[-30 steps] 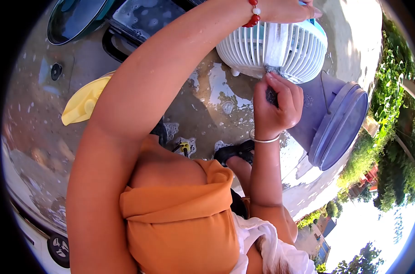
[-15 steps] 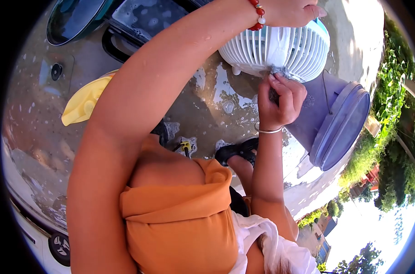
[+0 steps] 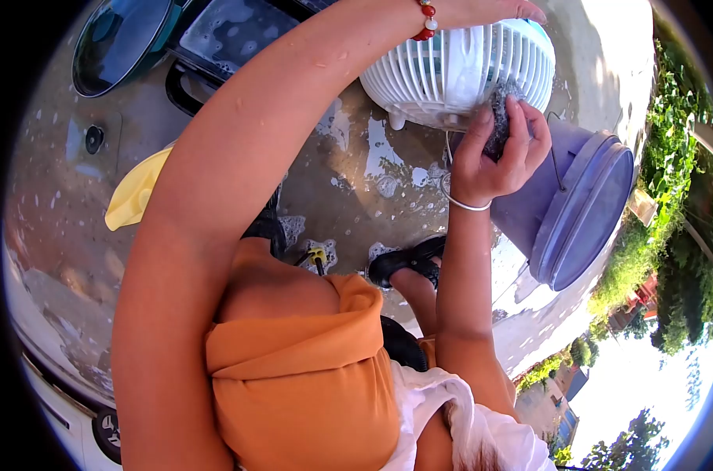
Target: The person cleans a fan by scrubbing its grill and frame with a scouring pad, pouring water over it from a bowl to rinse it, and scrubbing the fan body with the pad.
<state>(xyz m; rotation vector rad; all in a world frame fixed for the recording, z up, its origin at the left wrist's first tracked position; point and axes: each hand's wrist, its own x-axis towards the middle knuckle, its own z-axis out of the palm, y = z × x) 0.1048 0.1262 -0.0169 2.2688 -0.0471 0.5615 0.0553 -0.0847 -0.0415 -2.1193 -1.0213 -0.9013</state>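
A white slatted fan [image 3: 427, 74] with blue-green parts behind its slats stands on the wet ground at the top. My left hand [image 3: 490, 11], below a red-beaded bracelet, grips its upper edge; the frame's edge cuts off most of the fingers. In my right hand [image 3: 501, 161] is a grey scrubbing pad [image 3: 499, 129], pinched between thumb and fingers and pressed to the slats at the fan's lower right. A silver bangle circles that wrist.
A lidded purple bucket [image 3: 580, 208] lies tipped at the right. Upper left are a dark tray [image 3: 227, 35] of soapy water and a green-rimmed basin [image 3: 121, 47]. A yellow item [image 3: 140, 188] rests near my left arm. Plants [image 3: 678, 204] grow beyond the bucket.
My right hand has moved up and right across the slats, its fingers now spread wider around the pad. The fan has shifted slightly left, and my left hand has moved with it.
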